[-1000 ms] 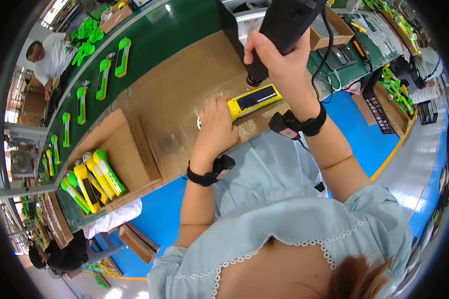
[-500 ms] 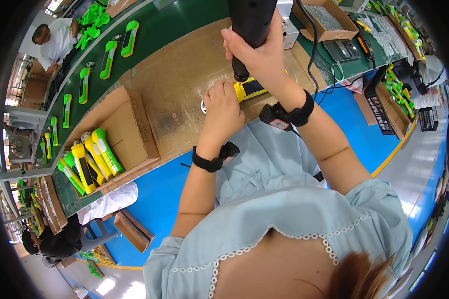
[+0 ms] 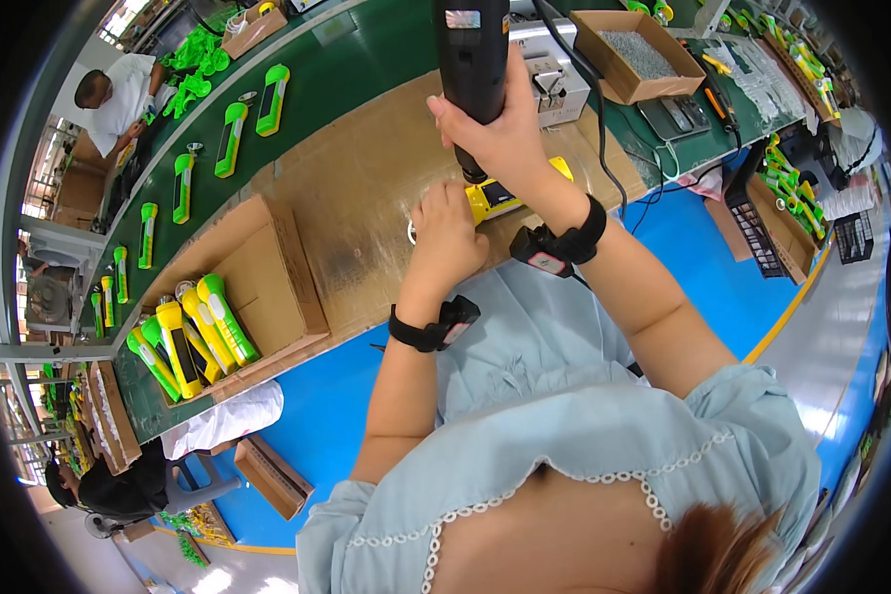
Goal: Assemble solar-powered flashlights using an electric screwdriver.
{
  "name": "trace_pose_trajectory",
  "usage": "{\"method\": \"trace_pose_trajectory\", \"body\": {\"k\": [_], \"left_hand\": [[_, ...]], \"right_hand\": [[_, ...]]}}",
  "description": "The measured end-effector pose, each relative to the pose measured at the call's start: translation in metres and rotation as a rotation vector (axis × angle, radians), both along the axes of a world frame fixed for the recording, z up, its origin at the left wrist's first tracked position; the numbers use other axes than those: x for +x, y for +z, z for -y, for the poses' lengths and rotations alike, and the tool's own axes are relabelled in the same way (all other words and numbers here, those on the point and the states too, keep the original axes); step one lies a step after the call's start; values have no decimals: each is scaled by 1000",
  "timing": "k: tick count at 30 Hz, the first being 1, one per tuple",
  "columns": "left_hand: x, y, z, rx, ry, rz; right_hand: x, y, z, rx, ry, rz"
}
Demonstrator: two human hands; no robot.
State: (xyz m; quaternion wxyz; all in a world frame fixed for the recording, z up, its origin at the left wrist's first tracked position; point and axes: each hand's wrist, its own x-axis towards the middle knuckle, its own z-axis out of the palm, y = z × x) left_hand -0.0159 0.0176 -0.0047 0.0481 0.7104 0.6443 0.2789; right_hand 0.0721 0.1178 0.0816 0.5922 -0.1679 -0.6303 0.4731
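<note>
My right hand (image 3: 493, 124) is wrapped round a black electric screwdriver (image 3: 472, 59), held upright with its tip down on a yellow work light (image 3: 498, 201). The light has a dark panel and lies on a brown cardboard sheet (image 3: 356, 148). Closed over the light's left end, my left hand (image 3: 445, 233) steadies it against the sheet; a pale ring or hook shows beside the fingers. The exact spot under the tip is too small to make out.
An open cardboard box (image 3: 252, 267) with several yellow and green lights (image 3: 196, 337) stands at left. More green lights line the green bench (image 3: 317, 84). At right are a box of small screws (image 3: 636, 54), a grey metal device (image 3: 554, 84) and hanging cables (image 3: 604, 139). A person (image 3: 124, 99) works far left.
The whole view has shifted slightly, with the bench lower in it. The screwdriver still stands on the work light, and both hands keep their hold.
</note>
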Motion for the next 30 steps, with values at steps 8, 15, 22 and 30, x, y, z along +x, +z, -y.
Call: {"method": "trace_pose_trajectory", "body": {"k": [8, 15, 22, 30], "left_hand": [[-8, 2, -3, -80, -28, 66], [-6, -2, -8, -46, -69, 67], [3, 14, 11, -116, 161, -109], [-50, 32, -27, -275, 519, -266]], "right_hand": [[-6, -11, 1, -183, 107, 14], [-7, -18, -3, -95, 27, 12], [34, 49, -2, 32, 212, -253], [108, 53, 12, -76, 152, -204]]}}
